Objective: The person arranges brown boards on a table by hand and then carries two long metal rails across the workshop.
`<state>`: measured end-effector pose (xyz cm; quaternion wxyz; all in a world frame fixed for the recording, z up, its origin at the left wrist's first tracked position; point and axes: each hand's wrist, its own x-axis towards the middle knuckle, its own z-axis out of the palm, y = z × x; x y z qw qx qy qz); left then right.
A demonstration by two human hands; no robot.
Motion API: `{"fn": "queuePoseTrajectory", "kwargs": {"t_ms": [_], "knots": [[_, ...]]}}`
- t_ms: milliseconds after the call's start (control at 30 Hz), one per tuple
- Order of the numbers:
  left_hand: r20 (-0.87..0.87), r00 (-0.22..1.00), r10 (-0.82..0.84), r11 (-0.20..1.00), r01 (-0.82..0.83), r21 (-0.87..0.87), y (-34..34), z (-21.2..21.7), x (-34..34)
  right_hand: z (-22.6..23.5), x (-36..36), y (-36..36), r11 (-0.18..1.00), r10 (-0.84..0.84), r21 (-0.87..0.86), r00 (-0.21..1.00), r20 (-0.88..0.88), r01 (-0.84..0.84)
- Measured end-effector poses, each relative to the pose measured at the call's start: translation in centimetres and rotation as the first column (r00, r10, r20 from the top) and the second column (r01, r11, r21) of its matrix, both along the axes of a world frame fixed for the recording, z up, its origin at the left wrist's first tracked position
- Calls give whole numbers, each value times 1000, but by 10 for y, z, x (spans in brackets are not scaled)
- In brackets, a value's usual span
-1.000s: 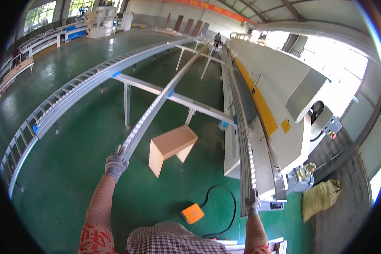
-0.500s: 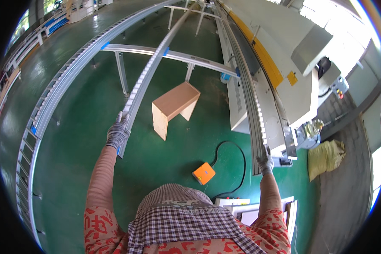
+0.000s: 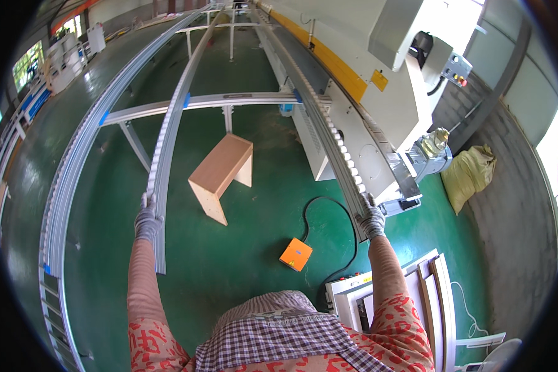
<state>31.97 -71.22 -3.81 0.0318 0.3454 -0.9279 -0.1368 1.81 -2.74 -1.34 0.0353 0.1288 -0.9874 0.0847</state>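
Note:
Both my arms reach forward, each hand in a grey glove on a metal rail lined with small white rollers. My left hand (image 3: 147, 220) is closed over the near part of the middle roller rail (image 3: 178, 111), whose end juts out behind the hand. At the near end of the right roller rail (image 3: 321, 111), beside the big white machine, my right hand (image 3: 371, 220) is closed round the rail. The undersides of both hands are hidden. No board or other workpiece lies across the rails near my hands.
Between the rails a brown-topped wooden stool (image 3: 223, 164) stands on the green floor. Nearer me lies an orange pedal box (image 3: 296, 254) with a black cable. A white machine (image 3: 347, 37) with a yellow strip, a yellow sack (image 3: 468, 177) and an outer roller rail (image 3: 74, 149) flank the space.
The view has shifted, so the rails, stool and machine sit further left in the picture. Both hands stay on their rails, with more rail end showing behind my left hand.

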Motion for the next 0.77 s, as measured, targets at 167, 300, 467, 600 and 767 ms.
{"fn": "queuePoseTrajectory", "kwargs": {"t_ms": [167, 300, 467, 600, 767], "knots": [[-88, 994, -66, 997, 68, 24, -10, -17, -5, 8, 7, 1, 997, 5, -79, 999, -39, -8], [-100, 990, -95, 984, 79, -161, -30, -33, 22, 7, 0, -6, 996, 26, -90, 999, -25, -28], [-91, 995, -52, 999, 52, 0, 19, -2, 25, 4, 4, 10, 995, -30, -92, 998, -51, 25], [-93, 993, -73, 997, 75, 17, 31, 8, 54, -2, 2, 7, 990, -1, -140, 998, -66, -8], [-26, 995, -92, 996, 92, 19, 49, 11, 84, -10, -15, 3, 979, 40, -195, 997, -64, -52]]}}
